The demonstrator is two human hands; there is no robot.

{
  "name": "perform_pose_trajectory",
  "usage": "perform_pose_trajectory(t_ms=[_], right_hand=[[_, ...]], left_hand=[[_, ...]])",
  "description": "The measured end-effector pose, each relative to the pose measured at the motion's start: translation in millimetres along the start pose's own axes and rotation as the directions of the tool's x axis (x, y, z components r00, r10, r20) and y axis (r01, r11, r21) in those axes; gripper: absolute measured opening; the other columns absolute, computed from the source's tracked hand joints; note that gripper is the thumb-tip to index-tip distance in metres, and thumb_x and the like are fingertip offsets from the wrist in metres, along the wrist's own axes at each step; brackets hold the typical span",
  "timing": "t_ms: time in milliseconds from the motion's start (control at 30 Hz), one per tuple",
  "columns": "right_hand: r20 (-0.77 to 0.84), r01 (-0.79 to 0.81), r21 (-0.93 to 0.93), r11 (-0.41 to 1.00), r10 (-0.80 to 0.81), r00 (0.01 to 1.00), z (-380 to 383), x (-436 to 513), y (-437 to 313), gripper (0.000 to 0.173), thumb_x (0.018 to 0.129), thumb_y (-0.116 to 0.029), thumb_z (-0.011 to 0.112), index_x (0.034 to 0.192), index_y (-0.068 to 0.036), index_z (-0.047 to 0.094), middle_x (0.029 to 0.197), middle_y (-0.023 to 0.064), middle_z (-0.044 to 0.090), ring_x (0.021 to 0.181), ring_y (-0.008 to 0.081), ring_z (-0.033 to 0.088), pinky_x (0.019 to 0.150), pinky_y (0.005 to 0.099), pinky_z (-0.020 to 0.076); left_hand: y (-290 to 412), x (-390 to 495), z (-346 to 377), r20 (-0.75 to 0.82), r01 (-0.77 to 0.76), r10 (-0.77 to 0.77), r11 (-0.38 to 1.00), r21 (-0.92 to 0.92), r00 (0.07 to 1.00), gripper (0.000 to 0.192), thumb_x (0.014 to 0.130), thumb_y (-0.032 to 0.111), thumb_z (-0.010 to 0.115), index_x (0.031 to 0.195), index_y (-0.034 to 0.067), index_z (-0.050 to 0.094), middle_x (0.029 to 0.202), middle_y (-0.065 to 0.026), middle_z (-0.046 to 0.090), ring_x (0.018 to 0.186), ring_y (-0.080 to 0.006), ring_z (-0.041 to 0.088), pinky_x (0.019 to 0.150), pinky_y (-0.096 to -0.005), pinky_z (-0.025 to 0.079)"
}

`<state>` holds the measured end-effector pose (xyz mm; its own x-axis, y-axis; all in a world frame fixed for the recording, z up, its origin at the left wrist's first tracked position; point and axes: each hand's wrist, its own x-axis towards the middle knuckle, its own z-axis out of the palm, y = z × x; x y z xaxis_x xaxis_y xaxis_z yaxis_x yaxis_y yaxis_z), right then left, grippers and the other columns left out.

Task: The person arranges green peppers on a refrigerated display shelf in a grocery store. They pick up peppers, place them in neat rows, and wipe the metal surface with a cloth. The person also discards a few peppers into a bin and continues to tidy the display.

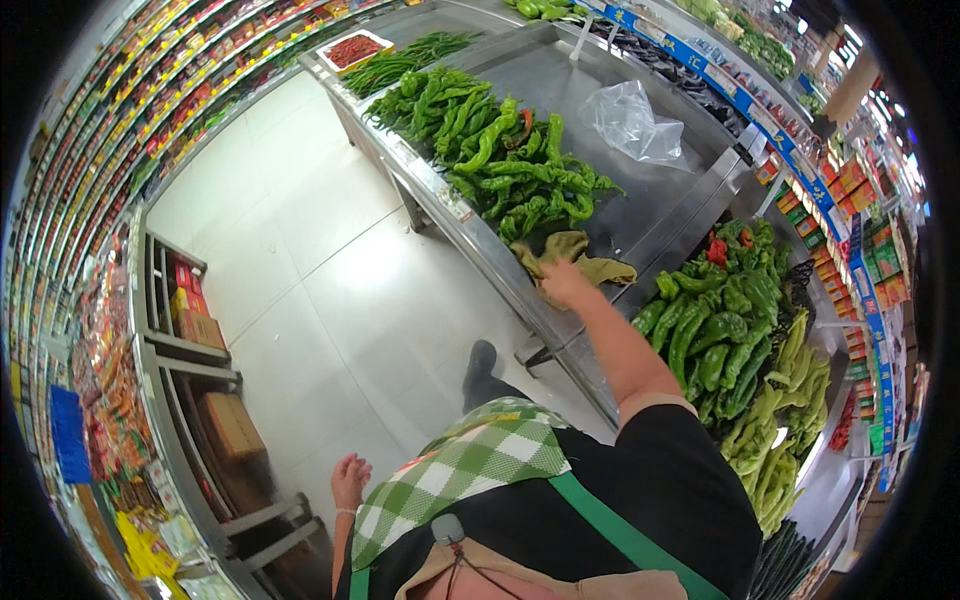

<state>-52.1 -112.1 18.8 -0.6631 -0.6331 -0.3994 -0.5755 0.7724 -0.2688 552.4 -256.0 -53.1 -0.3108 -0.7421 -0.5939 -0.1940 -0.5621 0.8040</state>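
Observation:
My right hand (568,283) presses a brown-green cloth (568,247) against the steel display counter (600,202). The hand is slightly blurred, with cloth bunched around its fingers. Just beyond the cloth lies a heap of long green peppers (517,161), one of them reddish. To the right of my arm is another pile of broader dark green peppers (712,322), with a few red ones at its far end. My left hand (351,478) hangs low beside the checked apron (480,457), its fingers loosely curled and no object visible in it.
A crumpled clear plastic bag (637,124) lies on the counter. Farther back are green beans (412,60) and a white tray of red chillies (354,51). Pale green peppers (772,420) sit at right. Packaged-goods shelving (142,375) borders the tiled aisle (300,225) on the left.

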Motion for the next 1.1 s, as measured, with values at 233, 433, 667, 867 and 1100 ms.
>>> perform_pose_trajectory(t_ms=[233,433,667,867,1100], right_hand=[[-0.105,0.182,-0.187,0.965,-0.204,0.973,18.8,10.4,41.6,0.038,0.085,-0.005,0.053,0.120,-0.016,0.064,0.140,0.0112,0.042,0.121,0.0353,0.044,0.098,0.0446,0.0439],[0.052,-0.027,-0.453,0.891,0.057,0.997,-59.8,50.7,102.6,0.016,0.074,-0.004,0.062,0.086,-0.006,0.071,0.112,0.0102,0.061,0.106,0.0314,0.056,0.080,0.0409,0.0534],[-0.392,-0.522,-0.393,0.757,0.376,0.840,-230.0,108.1,215.5,0.019,0.082,-0.005,0.058,0.098,-0.003,0.067,0.105,0.0217,0.062,0.098,0.0369,0.061,0.080,0.0456,0.0526],[-0.928,-0.449,-0.274,0.851,-0.111,0.356,-304.4,103.7,236.2,0.028,0.085,-0.019,0.055,0.109,-0.008,0.063,0.113,0.0152,0.060,0.102,0.0340,0.058,0.088,0.0441,0.0480],[-0.251,-0.347,0.298,0.889,0.424,0.870,-157.8,154.2,112.7,0.056,0.083,-0.052,0.059,0.112,-0.005,0.060,0.111,0.0181,0.063,0.105,0.0357,0.060,0.089,0.0429,0.0482]], left_hand=[[-37.1,118.7,-63.7,0.006,-0.053,0.054,0.958,0.283,0.999,0.027,0.095,0.014,0.056,0.117,-0.001,0.055,0.101,-0.0104,0.063,0.084,-0.0173,0.064,0.068,-0.0265,0.051],[86.5,193.3,-11.5,0.042,-0.029,0.015,0.930,0.365,0.999,0.028,0.096,0.016,0.056,0.118,-0.001,0.055,0.101,-0.0101,0.063,0.086,-0.0175,0.064,0.070,-0.0273,0.051],[247.9,208.1,209.6,0.312,-0.216,0.051,0.824,0.524,0.949,0.027,0.096,0.017,0.056,0.118,0.000,0.057,0.099,-0.0088,0.063,0.087,-0.0164,0.064,0.075,-0.0287,0.051],[316.8,227.5,391.0,0.742,-0.795,0.286,0.234,0.559,0.606,0.037,0.083,0.011,0.069,0.118,0.004,0.058,0.113,-0.0148,0.060,0.095,-0.0250,0.063,0.082,-0.0326,0.051],[325.8,250.0,531.1,0.897,-0.920,0.313,-0.138,0.367,0.312,0.057,0.075,0.023,0.077,0.125,0.007,0.055,0.141,-0.0247,0.035,0.132,-0.0417,0.032,0.107,-0.0469,0.031]])
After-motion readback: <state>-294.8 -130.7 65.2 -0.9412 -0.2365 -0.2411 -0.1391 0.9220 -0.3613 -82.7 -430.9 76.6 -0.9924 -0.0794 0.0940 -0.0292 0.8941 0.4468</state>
